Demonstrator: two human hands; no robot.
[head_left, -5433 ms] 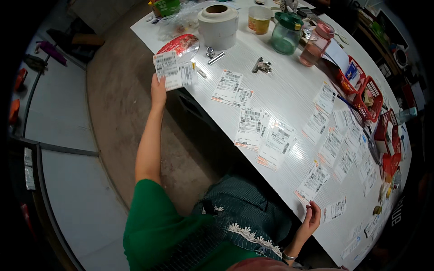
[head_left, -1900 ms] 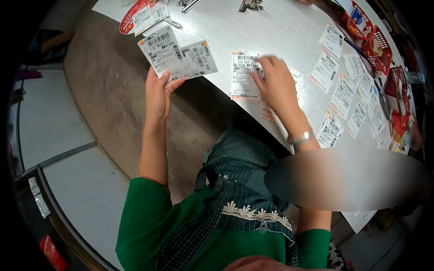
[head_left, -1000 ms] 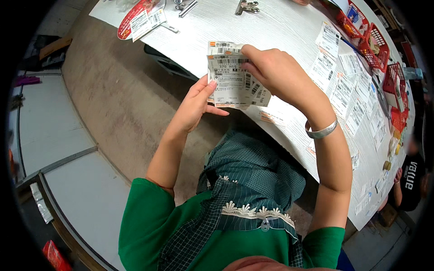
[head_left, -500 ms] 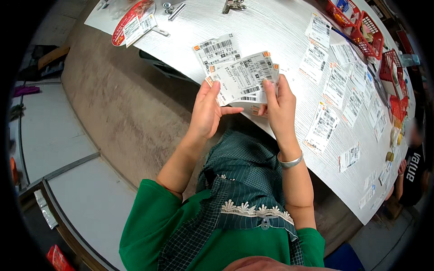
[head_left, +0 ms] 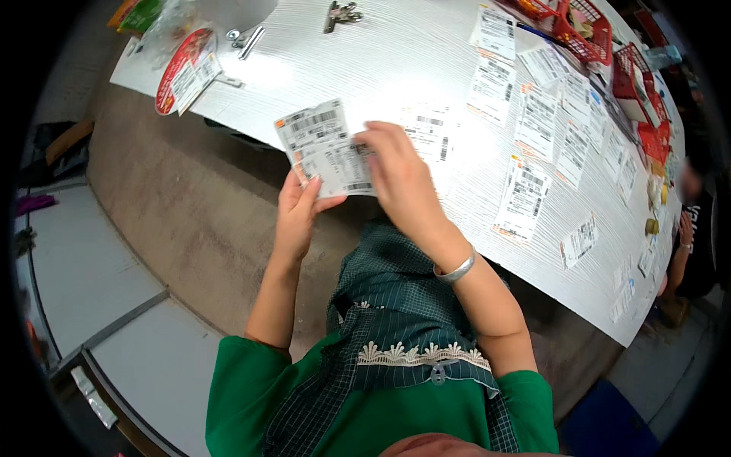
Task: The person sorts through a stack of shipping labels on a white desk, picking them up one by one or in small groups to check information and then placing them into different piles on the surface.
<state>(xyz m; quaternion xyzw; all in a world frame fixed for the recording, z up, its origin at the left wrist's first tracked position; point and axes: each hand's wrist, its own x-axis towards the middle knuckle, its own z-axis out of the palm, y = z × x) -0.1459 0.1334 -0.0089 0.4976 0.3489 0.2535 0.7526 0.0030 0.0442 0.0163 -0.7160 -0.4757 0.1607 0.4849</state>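
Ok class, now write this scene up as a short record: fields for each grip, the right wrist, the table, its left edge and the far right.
Left grip: pinches overlapping printed labels
Right grip: at their right side, blurred; whether it holds one is unclear
Right wrist: silver bracelet
White table: loose labels, metal clips, red baskets
Table's left edge: single label on a red oval piece
Far right: another person's hand
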